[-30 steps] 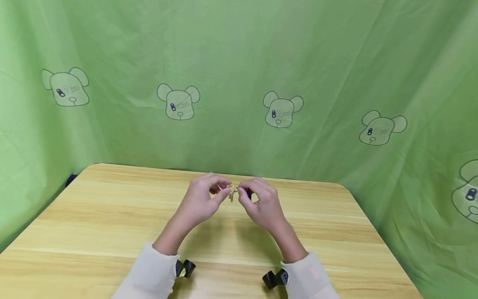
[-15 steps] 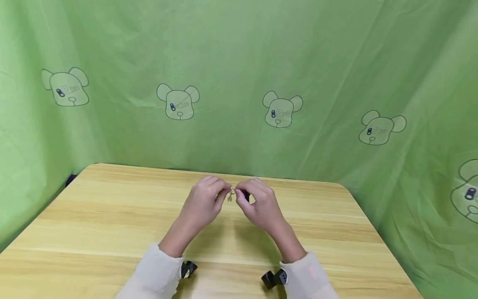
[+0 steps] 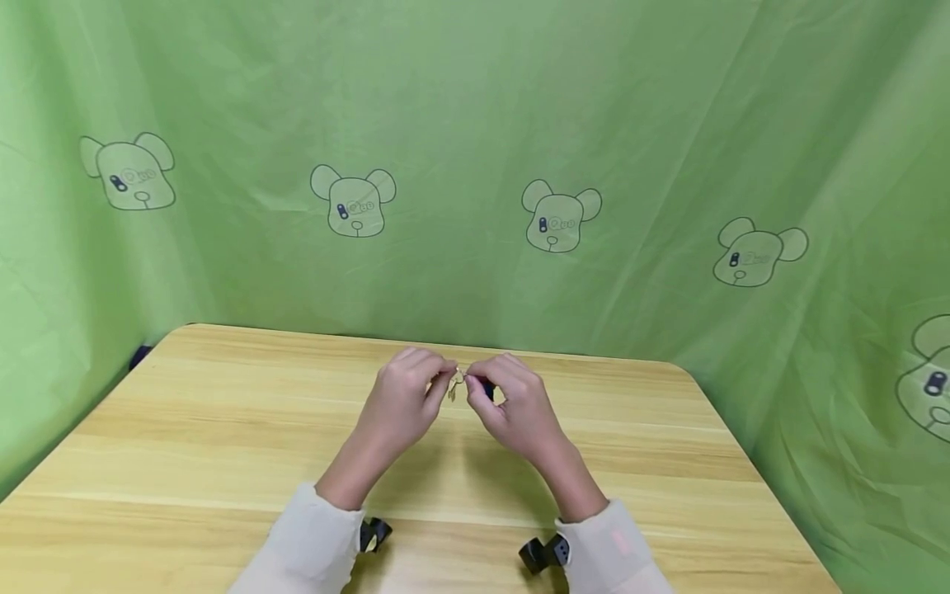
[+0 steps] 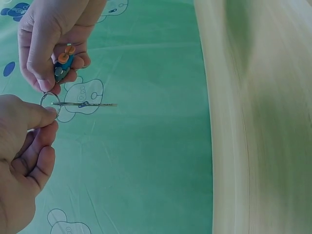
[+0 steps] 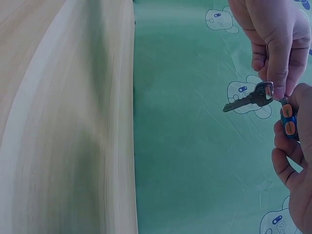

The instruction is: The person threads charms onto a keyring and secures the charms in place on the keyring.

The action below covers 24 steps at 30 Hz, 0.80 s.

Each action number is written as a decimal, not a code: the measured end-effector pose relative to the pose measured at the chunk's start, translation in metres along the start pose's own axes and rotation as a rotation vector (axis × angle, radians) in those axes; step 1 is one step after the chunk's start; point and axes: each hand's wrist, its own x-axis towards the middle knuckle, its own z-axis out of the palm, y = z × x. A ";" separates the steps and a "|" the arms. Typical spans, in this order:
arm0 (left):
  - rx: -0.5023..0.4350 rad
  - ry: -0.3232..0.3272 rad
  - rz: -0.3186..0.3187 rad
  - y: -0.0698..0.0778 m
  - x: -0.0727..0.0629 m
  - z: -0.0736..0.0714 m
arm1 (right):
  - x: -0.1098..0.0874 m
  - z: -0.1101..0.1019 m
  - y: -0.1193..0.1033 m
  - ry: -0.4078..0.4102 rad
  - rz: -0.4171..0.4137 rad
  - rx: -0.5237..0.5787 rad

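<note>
Over the far part of the table, my left hand [image 3: 401, 398] and right hand [image 3: 524, 409] meet fingertip to fingertip at a thin metal key ring [image 4: 50, 93]. The left thumb and forefinger pinch the ring's near side in the left wrist view. Opposite, the right thumb and forefinger pinch it beside a small blue and orange charm [image 5: 288, 120], which sits against the right fingers. A silver key [image 5: 247, 101] hangs from the ring between both hands; in the left wrist view it appears edge-on. The head view shows it as a small golden shape.
The wooden table [image 3: 460, 528] has rounded far corners. Behind and beside it hangs a green curtain [image 3: 460, 99] printed with bear heads. Black wrist cameras [image 3: 545, 554] stick out from both pale sleeves [image 3: 300, 544].
The left hand has shifted slightly right, and its thumb and forefinger have drawn together at the ring. The right hand has moved slightly left. The hanging key has swung left.
</note>
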 end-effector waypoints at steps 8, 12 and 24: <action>-0.031 0.022 -0.042 0.000 0.001 -0.001 | 0.001 0.001 -0.002 0.000 -0.006 0.003; -0.051 0.025 -0.051 -0.001 0.001 -0.001 | 0.001 0.000 -0.003 -0.008 0.002 -0.003; -0.120 0.037 -0.092 -0.001 0.003 -0.003 | 0.001 0.003 -0.003 -0.003 -0.006 -0.012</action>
